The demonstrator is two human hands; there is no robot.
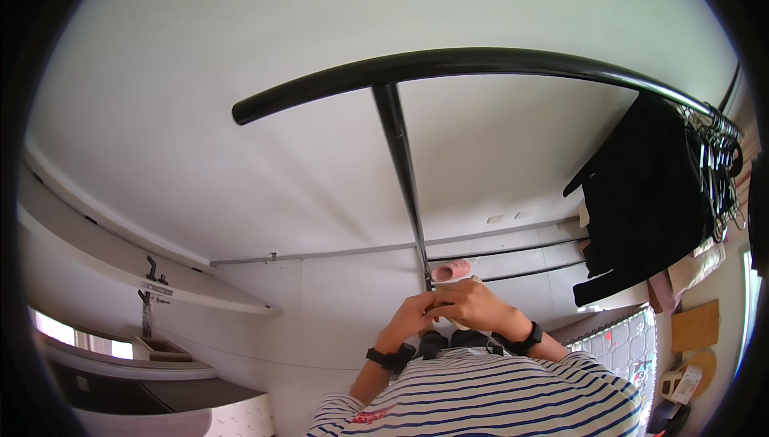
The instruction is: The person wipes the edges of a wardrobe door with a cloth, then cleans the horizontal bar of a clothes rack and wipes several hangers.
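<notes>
My left hand [414, 314] and my right hand [477, 308] meet in front of my waist, with the fingers overlapping. Part of a small pale object [450, 321] shows below and between the fingers of my right hand; the hands hide most of it, so its kind cannot be told. Dark bands circle both wrists. Just beyond the hands, a pink slipper [452, 270] lies by the foot of a black metal clothes rack [399, 136].
The rack's top bar [468, 61] arches ahead of me. Black garments [649, 190] and several hangers [718, 166] hang at its right end. A white door [210, 293] with a handle stands at left, near a dark-topped cabinet [132, 389]. A patterned quilted bed cover [625, 347] lies at lower right.
</notes>
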